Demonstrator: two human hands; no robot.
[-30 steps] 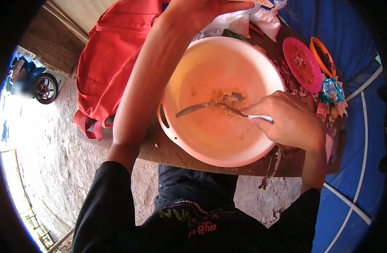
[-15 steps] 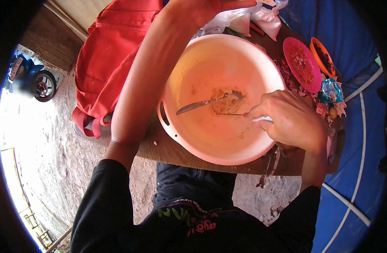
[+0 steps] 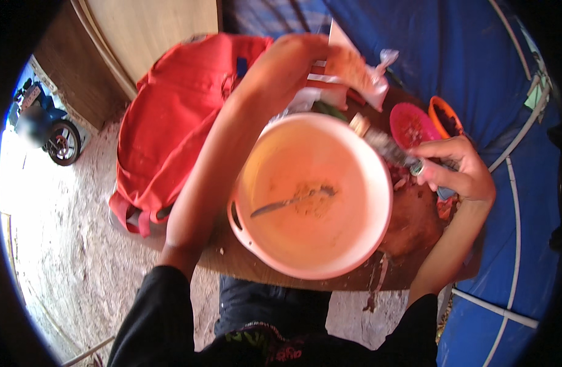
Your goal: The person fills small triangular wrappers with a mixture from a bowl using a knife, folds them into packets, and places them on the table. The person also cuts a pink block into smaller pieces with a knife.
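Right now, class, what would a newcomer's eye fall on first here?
Most likely the big pale basin in the middle, with a piece of cutlery lying in it. The bright red backpack stands out on the left; at right, the right hand holds a blurred tool.

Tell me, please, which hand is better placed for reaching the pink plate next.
Probably the right hand: it is nearest the pink plate, though it grips a blurred object. The left hand is farther off, beyond the white basin.
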